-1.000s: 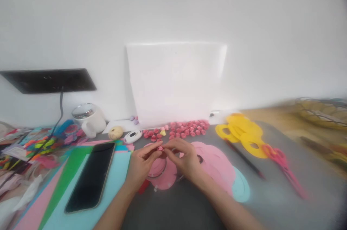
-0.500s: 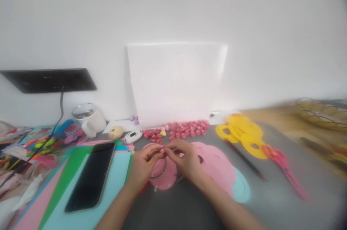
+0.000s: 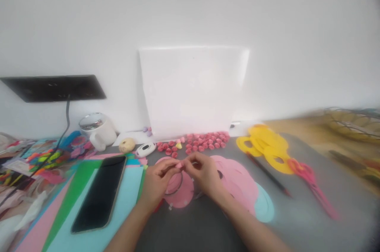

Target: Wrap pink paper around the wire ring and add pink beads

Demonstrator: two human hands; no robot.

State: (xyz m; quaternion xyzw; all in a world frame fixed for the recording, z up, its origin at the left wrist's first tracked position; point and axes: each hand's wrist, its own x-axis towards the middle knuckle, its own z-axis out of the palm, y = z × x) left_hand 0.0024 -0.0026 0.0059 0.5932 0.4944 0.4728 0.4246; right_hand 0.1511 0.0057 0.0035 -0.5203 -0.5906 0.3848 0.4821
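Left hand (image 3: 154, 182) and right hand (image 3: 206, 175), both mine, meet at the fingertips, each pinching one small pink piece (image 3: 179, 165), its exact shape blurred. I hold it up over a flat, round pink disc (image 3: 181, 194), smooth like paper. Just beyond my fingers lie glossy, cupped red curls (image 3: 208, 141), too crowded to count surely, with one pale yellow piece (image 3: 179, 146) among them.

Right of my hands, overlapping pink rounds (image 3: 240, 184) partly cover pale blue paper (image 3: 265, 204) with a curved edge. Farther right, I see flat yellow cutouts (image 3: 268, 145), one slim dark pencil (image 3: 270, 176) and one pair of pink scissors (image 3: 314, 184), all on the grey-topped bench (image 3: 308, 212).

On my left, one glossy black phone (image 3: 99, 196) rests on smooth light-blue paper (image 3: 127, 188), with a green sheet (image 3: 63, 196) beneath. Beyond are one white mug (image 3: 103, 137), one rounded beige ball (image 3: 127, 145) and one white oval gadget (image 3: 145, 149). One flat white board (image 3: 192, 90) leans against the wall on the far side.
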